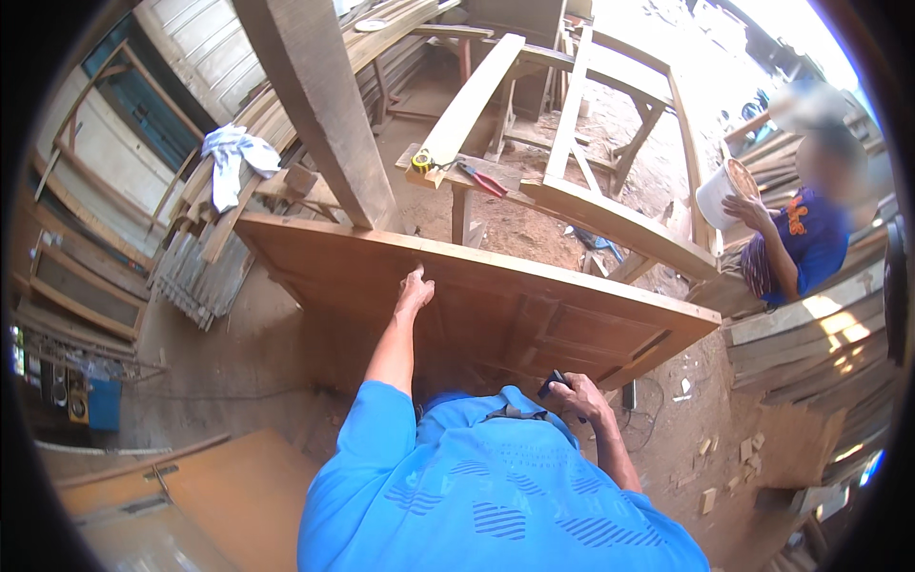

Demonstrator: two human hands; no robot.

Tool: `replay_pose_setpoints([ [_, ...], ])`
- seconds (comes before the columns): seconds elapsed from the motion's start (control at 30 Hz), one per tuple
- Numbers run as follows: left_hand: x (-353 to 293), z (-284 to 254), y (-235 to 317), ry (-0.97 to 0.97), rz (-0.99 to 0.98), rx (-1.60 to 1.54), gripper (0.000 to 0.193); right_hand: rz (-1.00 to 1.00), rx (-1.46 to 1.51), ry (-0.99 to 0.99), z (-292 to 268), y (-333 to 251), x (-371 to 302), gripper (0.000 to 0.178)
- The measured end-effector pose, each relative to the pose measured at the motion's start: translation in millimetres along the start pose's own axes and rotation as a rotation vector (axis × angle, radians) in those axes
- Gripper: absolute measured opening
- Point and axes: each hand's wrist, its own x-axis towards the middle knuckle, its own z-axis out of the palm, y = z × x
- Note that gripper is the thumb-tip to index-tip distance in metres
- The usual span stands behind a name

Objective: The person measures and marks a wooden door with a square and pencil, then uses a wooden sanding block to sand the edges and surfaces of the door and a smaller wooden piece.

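Head view shows a brown panelled wooden door propped on its long edge across the middle, in front of the person, its pale top edge running from beside a thick wooden post on the left down to the right. The left hand is at the door's face, just below that top edge, with its fingers curled and their tips at the wood; whether they pinch anything, I cannot tell. The right hand is lower, near the door's lower part, its fingers closed around a dark object that is too small to identify. The person wears a bright blue shirt with dark striped patches.

Beyond the door, a yellow tape measure and red-handled pliers rest on the boards of a rough wooden support, near each other. At right, a co-worker in a dark blue top holds a white bucket. A pale cloth is draped over stacked timber at left, and small wood offcuts lie on the floor at lower right
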Motion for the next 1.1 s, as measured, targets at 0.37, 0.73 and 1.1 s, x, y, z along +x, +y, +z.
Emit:
replay_pose_setpoints([
  [0.37,61.3,41.3,-60.8,-0.188,-0.251,-0.678,0.017,0.361,-0.145,0.05,134.8,-7.7,65.8,0.055],
  [0.73,71.6,58.1,-62.4,-0.413,-0.315,-0.884,0.038,0.701,0.066,0.115,188.3,-34.2,26.6,0.06],
  [1.1,28.7,-18.9,91.1,-0.305,0.859,-0.271,0.028,0.784,0.288,0.279,225.1,18.8,30.3,0.05],
])
